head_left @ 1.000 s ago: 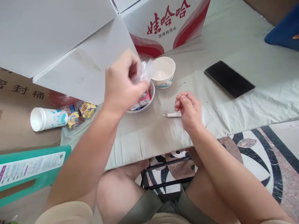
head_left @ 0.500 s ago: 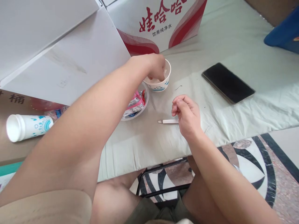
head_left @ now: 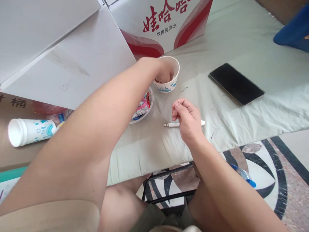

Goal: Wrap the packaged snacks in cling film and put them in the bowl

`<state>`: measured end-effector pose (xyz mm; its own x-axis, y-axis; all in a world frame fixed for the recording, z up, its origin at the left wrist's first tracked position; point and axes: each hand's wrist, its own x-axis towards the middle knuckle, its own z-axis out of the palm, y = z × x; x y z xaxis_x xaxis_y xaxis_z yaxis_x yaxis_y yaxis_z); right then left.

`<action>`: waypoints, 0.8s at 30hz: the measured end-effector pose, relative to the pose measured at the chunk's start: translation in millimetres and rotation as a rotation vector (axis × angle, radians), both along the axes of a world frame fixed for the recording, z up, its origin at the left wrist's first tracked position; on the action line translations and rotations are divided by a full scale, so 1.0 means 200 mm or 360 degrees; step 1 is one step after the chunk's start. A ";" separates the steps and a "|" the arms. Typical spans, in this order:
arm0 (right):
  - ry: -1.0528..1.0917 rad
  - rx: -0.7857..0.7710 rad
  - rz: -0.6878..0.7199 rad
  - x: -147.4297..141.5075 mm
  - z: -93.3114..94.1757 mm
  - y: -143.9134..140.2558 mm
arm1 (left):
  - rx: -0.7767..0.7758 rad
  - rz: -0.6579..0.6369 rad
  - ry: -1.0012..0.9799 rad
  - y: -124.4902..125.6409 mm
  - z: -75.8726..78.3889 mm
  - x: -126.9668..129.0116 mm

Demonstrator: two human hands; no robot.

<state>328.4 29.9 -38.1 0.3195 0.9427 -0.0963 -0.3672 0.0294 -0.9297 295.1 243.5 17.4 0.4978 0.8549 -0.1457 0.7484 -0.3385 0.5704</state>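
My left hand (head_left: 163,70) reaches down into a white paper cup (head_left: 173,84) with blue print; its fingers are hidden inside, so what they hold does not show. Just left of the cup, a clear dish (head_left: 147,106) holds red and blue wrapped packets. My right hand (head_left: 186,120) hovers loosely curled over the pale cloth (head_left: 217,96), with nothing visible in its fingers. A small white knife-like tool (head_left: 172,124) lies on the cloth under that hand.
A black phone (head_left: 236,84) lies on the cloth to the right. A red-and-white cardboard box (head_left: 166,22) stands behind the cup, with white box flaps (head_left: 67,54) to its left. A stack of white cups (head_left: 29,131) lies on its side far left.
My left hand, which held a crumpled clear wrapper up in the air, has gone down into the paper cup. My right hand has drifted slightly left.
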 end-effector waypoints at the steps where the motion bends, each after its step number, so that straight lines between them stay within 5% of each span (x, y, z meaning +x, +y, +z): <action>1: 0.0001 0.0013 0.0009 -0.02 0.01 0.00 | -0.0074 -0.0106 0.0256 -0.02 0.06 -0.01; 5: 0.0045 0.0057 0.0065 -0.08 0.03 -0.02 | 0.0197 -0.0288 0.0439 -0.17 0.37 -0.20; 7: 0.0088 0.0130 0.0099 -0.12 0.03 -0.04 | 0.0454 -0.0210 0.0082 -0.29 0.45 -0.39; 9: 0.0117 0.0248 0.0156 -0.16 0.02 -0.06 | 0.0729 -0.0236 -0.0500 -0.44 0.45 -0.63; 13: 0.0022 0.0383 0.0471 -0.33 0.02 -0.09 | 0.0750 0.0169 -0.1243 -0.81 0.22 -1.12; 17: -0.0297 0.0316 0.0991 -0.59 0.02 -0.12 | 0.0337 0.0879 -0.0945 -1.08 -0.11 -1.50; 20: -0.0564 0.0286 0.1263 -0.78 0.00 -0.14 | 0.0162 0.1218 -0.0707 -1.11 -0.28 -1.74; 24: -0.0796 0.0402 0.1417 -0.96 -0.04 -0.15 | 0.0606 0.1469 -0.0501 -0.98 -0.37 -1.99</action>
<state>136.8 -0.9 -45.4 -0.5495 0.8309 0.0876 0.0726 0.1519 -0.9857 -102.0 46.7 -56.3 -0.4029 0.8844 0.2355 0.6437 0.0908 0.7599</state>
